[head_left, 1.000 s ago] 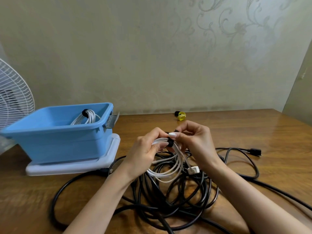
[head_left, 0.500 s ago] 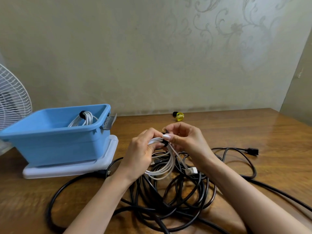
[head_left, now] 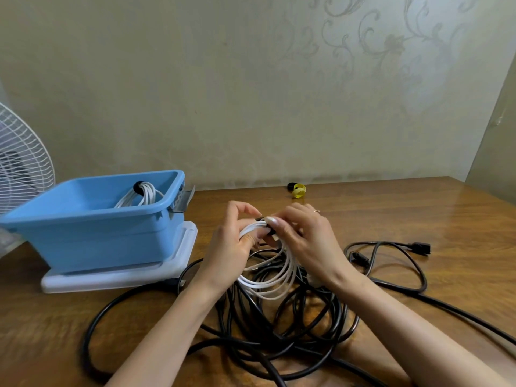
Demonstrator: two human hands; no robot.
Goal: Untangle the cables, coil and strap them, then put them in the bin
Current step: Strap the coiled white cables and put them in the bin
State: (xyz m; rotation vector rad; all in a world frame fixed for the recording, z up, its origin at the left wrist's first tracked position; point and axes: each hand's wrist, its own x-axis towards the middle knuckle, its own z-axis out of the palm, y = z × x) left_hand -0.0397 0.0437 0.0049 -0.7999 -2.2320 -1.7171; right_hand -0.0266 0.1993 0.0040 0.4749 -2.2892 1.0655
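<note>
Left hand [head_left: 231,243] grips white cable coil [head_left: 269,284], right hand [head_left: 307,238] pinches black strap [head_left: 260,219]; cinch snug before releasing.

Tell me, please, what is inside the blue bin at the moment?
A coiled white cable bound by a black strap sits inside the blue bin. The near wall hides the floor and the coil's lower part, so anything else there cannot be seen.

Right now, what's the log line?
step: strapping | left hand: holds white coil | right hand: pinches black strap | bin: strapped coil inside
</note>
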